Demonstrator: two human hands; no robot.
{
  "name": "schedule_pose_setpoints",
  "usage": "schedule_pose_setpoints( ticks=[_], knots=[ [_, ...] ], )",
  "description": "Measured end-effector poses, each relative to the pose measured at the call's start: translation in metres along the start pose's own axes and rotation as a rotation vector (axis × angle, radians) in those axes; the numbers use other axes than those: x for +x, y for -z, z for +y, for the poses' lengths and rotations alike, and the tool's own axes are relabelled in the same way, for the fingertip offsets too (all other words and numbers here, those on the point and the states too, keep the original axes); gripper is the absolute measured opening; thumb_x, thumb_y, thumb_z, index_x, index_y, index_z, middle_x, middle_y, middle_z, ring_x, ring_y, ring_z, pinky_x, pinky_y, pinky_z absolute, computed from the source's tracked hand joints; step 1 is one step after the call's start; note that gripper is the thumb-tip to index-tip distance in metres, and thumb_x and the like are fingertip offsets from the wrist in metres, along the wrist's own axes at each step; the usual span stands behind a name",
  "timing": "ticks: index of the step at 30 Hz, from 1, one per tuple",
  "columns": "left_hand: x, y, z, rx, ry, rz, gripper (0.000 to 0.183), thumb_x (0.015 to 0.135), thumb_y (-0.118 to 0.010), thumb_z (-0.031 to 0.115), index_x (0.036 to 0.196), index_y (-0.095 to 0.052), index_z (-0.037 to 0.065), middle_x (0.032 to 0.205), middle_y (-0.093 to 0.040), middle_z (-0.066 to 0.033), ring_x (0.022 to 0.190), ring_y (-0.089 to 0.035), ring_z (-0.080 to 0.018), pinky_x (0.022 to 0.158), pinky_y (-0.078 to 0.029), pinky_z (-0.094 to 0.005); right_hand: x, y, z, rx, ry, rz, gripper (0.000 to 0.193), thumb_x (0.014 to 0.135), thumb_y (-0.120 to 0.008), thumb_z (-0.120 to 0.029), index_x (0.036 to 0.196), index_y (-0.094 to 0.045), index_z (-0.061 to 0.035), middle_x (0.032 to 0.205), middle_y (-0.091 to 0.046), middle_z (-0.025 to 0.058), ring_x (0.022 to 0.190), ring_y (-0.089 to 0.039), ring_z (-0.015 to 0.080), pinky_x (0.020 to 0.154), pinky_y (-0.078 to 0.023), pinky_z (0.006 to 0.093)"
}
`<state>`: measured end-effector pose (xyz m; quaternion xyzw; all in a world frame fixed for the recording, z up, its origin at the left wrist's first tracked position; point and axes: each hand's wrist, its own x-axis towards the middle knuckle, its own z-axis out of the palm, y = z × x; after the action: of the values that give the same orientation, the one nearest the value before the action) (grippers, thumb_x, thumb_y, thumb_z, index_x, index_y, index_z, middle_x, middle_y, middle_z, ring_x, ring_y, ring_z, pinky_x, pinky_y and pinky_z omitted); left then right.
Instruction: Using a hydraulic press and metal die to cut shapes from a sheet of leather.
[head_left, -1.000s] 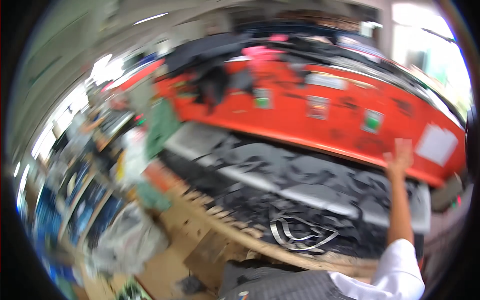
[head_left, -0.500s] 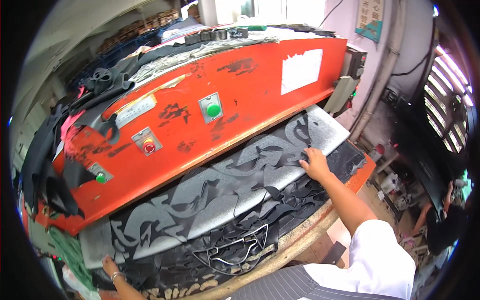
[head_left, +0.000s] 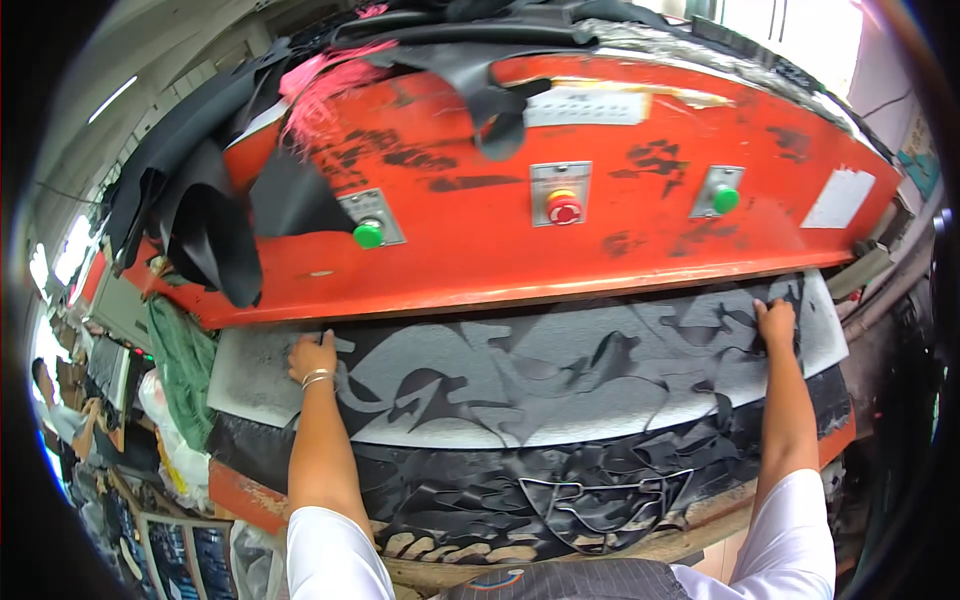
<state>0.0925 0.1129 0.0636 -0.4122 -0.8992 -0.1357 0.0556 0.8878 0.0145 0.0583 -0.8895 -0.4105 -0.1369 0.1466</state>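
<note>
A pale grey cutting board (head_left: pixel 560 438) lies under the front of a red press (head_left: pixel 450 265). Spread across the board is a black cut-out sheet (head_left: pixel 590 350), full of curved gaps with thin strips between them. At its left end my left hand (head_left: pixel 313 358), with a bracelet at the wrist, has its fingers closed on the sheet's edge. Near the right end my right hand (head_left: pixel 776 325) pinches the same sheet, though its fingertips are small in view. In front of the board, a metal cutting die (head_left: pixel 605 512) rests on a heap of black scraps (head_left: pixel 450 500).
The press front carries two green buttons (head_left: pixel 369 233) and a red button (head_left: pixel 563 207). Black material (head_left: pixel 205 220) and pink strands (head_left: pixel 325 90) hang over its upper left. Green netting (head_left: pixel 185 370) and white bags stand at left. Another person (head_left: pixel 70 415) is at far left.
My view has swung to the left. My right hand has moved to the sheet's right end, and my left hand from the board's near left corner onto the sheet's left end.
</note>
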Motion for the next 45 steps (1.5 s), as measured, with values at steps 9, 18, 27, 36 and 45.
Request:
schedule_pose_setpoints(
  ticks=[9,18,27,36,45],
  knots=[
    [0.013,-0.028,0.01,-0.004,0.052,0.035,0.046,0.078,-0.063,0.042,0.105,-0.064,0.004,0.114,-0.062,-0.0151,0.112,-0.052,-0.0358,0.095,-0.036,-0.0489,0.007,-0.017,-0.028,0.026,-0.207,-0.179,0.052,0.089,-0.057,-0.046,0.11,-0.059,0.0015,0.113,-0.061,0.0286,0.109,-0.058,0.0419,0.089,-0.047,0.0487],
    [0.005,-0.019,0.025,-0.062,0.058,0.083,0.047,0.084,-0.06,0.047,0.104,-0.061,0.005,0.108,-0.064,-0.0131,0.106,-0.058,-0.0326,0.09,-0.04,-0.0465,-0.025,-0.025,-0.032,-0.042,-0.119,0.033,0.043,0.098,-0.038,-0.04,0.094,-0.062,-0.004,0.1,-0.065,0.0217,0.093,-0.062,0.0403,0.078,-0.049,0.05],
    [0.001,-0.008,0.021,-0.131,-0.108,-0.075,0.045,0.094,-0.045,0.044,0.101,-0.066,0.005,0.104,-0.066,-0.0209,0.1,-0.062,-0.0406,0.084,-0.049,-0.0499,-0.042,-0.008,-0.037,-0.105,-0.152,0.014,0.042,0.097,-0.04,-0.044,0.094,-0.06,-0.0064,0.084,-0.068,0.0213,0.081,-0.066,0.0409,0.07,-0.05,0.051],
    [0.055,-0.009,-0.045,0.0,-0.345,-0.18,0.046,0.091,-0.05,0.039,0.091,-0.068,-0.004,0.098,-0.064,-0.0274,0.098,-0.061,-0.0444,0.084,-0.046,-0.0501,-0.055,0.002,-0.006,-0.145,-0.091,-0.138,0.045,0.095,-0.044,-0.048,0.094,-0.063,-0.0066,0.091,-0.068,0.0215,0.089,-0.066,0.0399,0.076,-0.051,0.0501],
    [0.047,-0.016,-0.103,0.039,-0.468,-0.243,0.052,0.089,-0.053,0.042,0.082,-0.067,-0.008,0.085,-0.063,-0.031,0.085,-0.062,-0.0468,0.077,-0.045,-0.051,-0.065,0.007,0.037,-0.178,0.014,-0.2,0.046,0.094,-0.045,-0.05,0.092,-0.06,-0.0057,0.085,-0.068,0.0209,0.084,-0.065,0.0398,0.072,-0.051,0.0498]
  ],
)
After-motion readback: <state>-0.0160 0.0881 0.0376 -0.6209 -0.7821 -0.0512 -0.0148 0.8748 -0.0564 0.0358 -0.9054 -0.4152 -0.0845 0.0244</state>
